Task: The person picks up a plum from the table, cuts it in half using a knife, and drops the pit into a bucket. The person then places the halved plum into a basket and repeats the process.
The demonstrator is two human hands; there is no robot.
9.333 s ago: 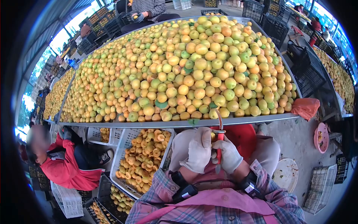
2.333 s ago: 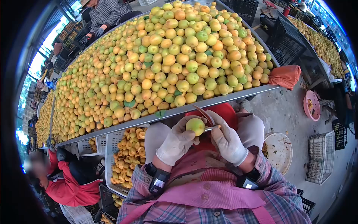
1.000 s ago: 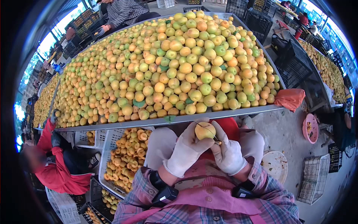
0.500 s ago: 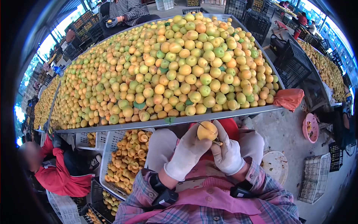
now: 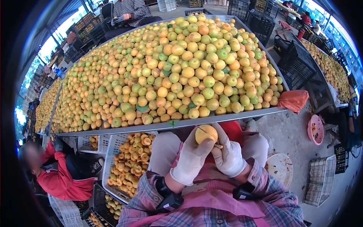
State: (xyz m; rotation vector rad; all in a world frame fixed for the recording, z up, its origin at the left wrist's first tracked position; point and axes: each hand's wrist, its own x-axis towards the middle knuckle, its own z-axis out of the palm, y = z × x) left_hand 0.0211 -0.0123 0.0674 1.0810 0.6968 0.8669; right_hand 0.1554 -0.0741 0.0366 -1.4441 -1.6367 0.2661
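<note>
My left hand (image 5: 190,162), in a white glove with a soiled thumb and fingers, is closed around a yellow apricot (image 5: 206,135) above my lap. In the white-gloved right hand (image 5: 230,159) I grip a small thin-bladed knife (image 5: 200,129), its handle mostly hidden by my fingers. The narrow dark blade lies across the apricot's upper side and its tip sticks out past the left edge. Just beyond my hands runs the metal rim (image 5: 227,117) of a table heaped with whole apricots (image 5: 181,72).
Left of my knees, a white crate (image 5: 108,159) holds halved apricots (image 5: 130,162). A person in red (image 5: 68,178) sits at the left; another in a checked top (image 5: 130,11) is across the table. An orange bag (image 5: 293,100) hangs at the right corner. A white bucket (image 5: 280,168) stands right of me.
Both hands have shifted slightly, and the apricot has moved a little left and down. The blade now shows mainly at the fruit's upper left instead of crossing its middle.
</note>
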